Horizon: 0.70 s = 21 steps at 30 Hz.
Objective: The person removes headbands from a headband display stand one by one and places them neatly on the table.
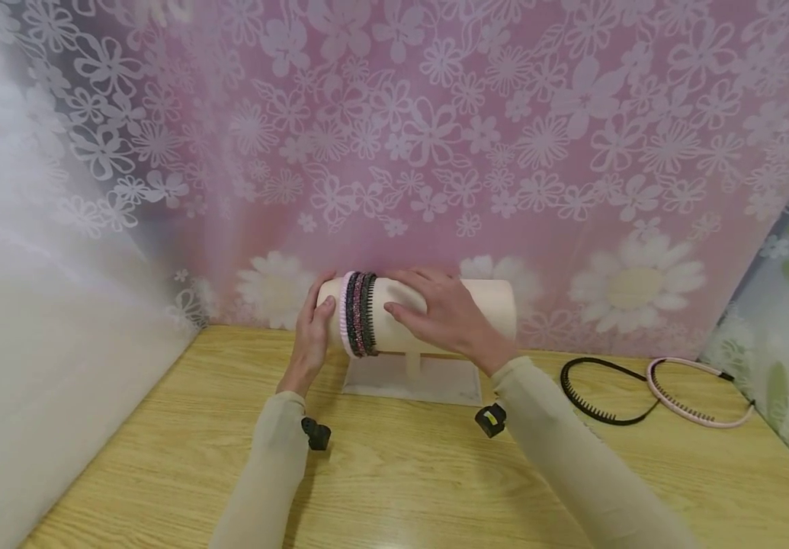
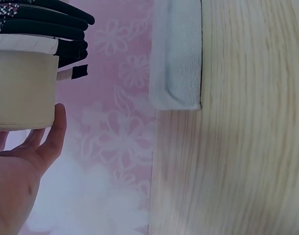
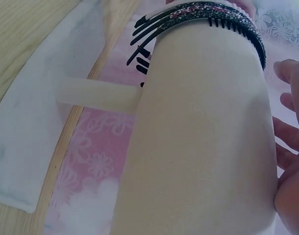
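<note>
A cream headband display stand (image 1: 490,305) has a horizontal roll raised on a short post over a flat base (image 1: 411,379). Near the roll's left end, several headbands (image 1: 360,316) sit side by side: a pale pink one at the outside, then dark ones, some glittery, the innermost showing comb teeth. My left hand (image 1: 312,328) holds the roll's left end, thumb in front, beside the pale headband; in the left wrist view its fingers (image 2: 54,132) reach along the end. My right hand (image 1: 445,309) lies over the roll's middle, fingers loosely extended toward the headbands, gripping none of them.
On the table (image 1: 195,457) to the right lie a black toothed headband (image 1: 582,408) and a pink toothed headband (image 1: 682,412), overlapping slightly. A pink flowered curtain (image 1: 435,152) hangs close behind the stand. Pale sheeting (image 1: 44,305) closes off the left side.
</note>
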Each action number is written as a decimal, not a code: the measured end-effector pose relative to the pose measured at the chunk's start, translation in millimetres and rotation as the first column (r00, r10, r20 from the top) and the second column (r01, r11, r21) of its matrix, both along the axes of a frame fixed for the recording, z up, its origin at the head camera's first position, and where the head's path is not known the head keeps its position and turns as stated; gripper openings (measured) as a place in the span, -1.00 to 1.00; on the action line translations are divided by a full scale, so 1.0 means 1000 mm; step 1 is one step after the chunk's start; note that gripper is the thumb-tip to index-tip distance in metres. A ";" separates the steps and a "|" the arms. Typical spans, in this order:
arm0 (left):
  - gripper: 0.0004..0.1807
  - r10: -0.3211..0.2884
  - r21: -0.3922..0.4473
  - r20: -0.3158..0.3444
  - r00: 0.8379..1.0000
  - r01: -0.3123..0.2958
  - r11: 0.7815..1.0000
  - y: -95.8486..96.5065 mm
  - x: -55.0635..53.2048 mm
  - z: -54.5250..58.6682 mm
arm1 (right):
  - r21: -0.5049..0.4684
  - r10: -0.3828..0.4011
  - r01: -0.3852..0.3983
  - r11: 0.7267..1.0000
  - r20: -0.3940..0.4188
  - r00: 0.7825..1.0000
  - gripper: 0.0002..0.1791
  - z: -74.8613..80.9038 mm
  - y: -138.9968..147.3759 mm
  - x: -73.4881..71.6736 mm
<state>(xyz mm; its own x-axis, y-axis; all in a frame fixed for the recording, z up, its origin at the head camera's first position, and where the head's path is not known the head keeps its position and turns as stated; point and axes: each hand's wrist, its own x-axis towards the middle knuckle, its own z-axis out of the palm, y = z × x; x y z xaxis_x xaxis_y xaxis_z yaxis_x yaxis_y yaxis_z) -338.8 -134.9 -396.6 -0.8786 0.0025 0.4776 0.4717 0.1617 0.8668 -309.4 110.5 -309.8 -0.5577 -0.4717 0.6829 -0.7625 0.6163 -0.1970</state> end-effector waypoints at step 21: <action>-0.43 -0.002 0.017 0.072 0.997 0.001 1.000 -0.021 -0.003 0.001 | 0.377 -0.302 0.252 0.891 0.079 0.950 -0.14 0.011 -0.041 -0.007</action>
